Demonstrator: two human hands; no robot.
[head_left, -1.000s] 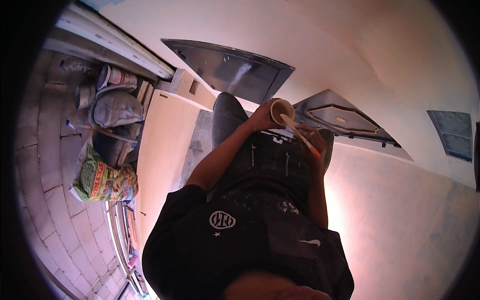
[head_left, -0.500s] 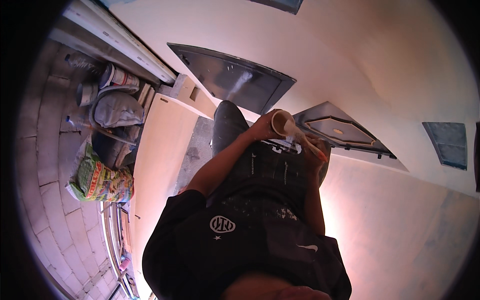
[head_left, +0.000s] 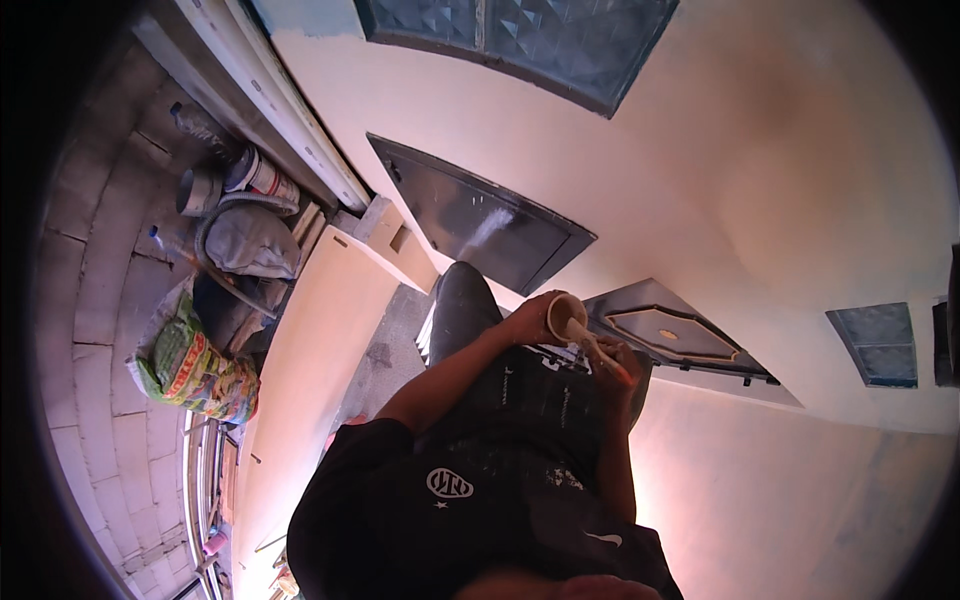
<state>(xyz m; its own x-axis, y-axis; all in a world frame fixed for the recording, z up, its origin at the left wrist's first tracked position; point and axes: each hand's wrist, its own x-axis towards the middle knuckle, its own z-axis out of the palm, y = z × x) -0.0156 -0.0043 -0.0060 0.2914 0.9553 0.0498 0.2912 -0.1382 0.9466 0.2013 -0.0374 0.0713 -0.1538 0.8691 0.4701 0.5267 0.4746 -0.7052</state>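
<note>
In the head view, my left hand (head_left: 530, 320) is wrapped round a small pale cup (head_left: 562, 308), its open top tilted toward me. My right hand (head_left: 618, 365) grips a paintbrush (head_left: 594, 348) by its orange handle, with the brush end down inside the cup. Both hands are close together over my dark, paint-spotted trousers (head_left: 470, 300). What is inside the cup is too small to make out clearly.
Beyond my legs, a pale wall (head_left: 720, 150) holds a dark metal door (head_left: 485, 215), an ornamented panel (head_left: 680, 330) and windows (head_left: 515, 45). A pale board (head_left: 310, 330) runs along my left, beside buckets (head_left: 255, 170), plastic bottles (head_left: 200, 130), a grey sack (head_left: 250, 245) and a printed bag (head_left: 200, 370).
My view has shifted, so the scene and both hands sit lower in the picture and more of the upper window shows. The brush end has dipped further into the cup.
</note>
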